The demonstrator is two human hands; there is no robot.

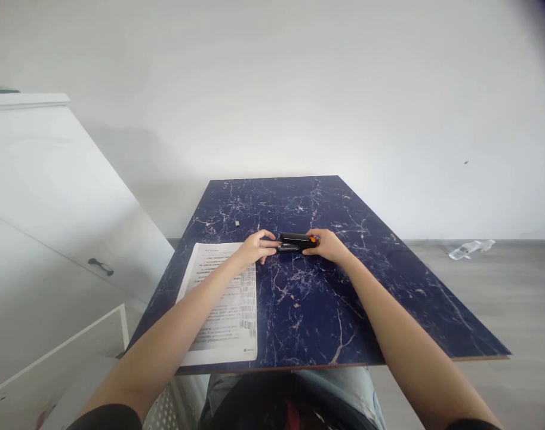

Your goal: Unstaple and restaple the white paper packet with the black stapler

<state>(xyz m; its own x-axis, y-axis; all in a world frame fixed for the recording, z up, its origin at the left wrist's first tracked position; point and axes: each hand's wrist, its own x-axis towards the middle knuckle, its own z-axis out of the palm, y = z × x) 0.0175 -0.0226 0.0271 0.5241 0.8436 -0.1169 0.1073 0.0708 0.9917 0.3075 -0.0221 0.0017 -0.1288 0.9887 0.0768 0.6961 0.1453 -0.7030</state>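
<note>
A black stapler (294, 239) with an orange part at its right end lies on the dark blue marbled table, its jaw facing left and its top arm raised a little. My right hand (326, 245) grips the rear end, thumb on the near side and fingers on the far side. At the jaw end, my left hand (258, 246) has its fingertips and thumb closed about the stapler's tip. Whether a small piece is between those fingertips is too fine to tell. Under my left forearm lies a printed sheet or booklet (222, 334), partly covered by the arm.
A small grey piece (237, 223), perhaps a staple strip, lies on the table (299, 203) beyond my left hand. A white cabinet (75, 197) stands at the left. A clear plastic object (469, 249) is on the floor at the right, near the wall.
</note>
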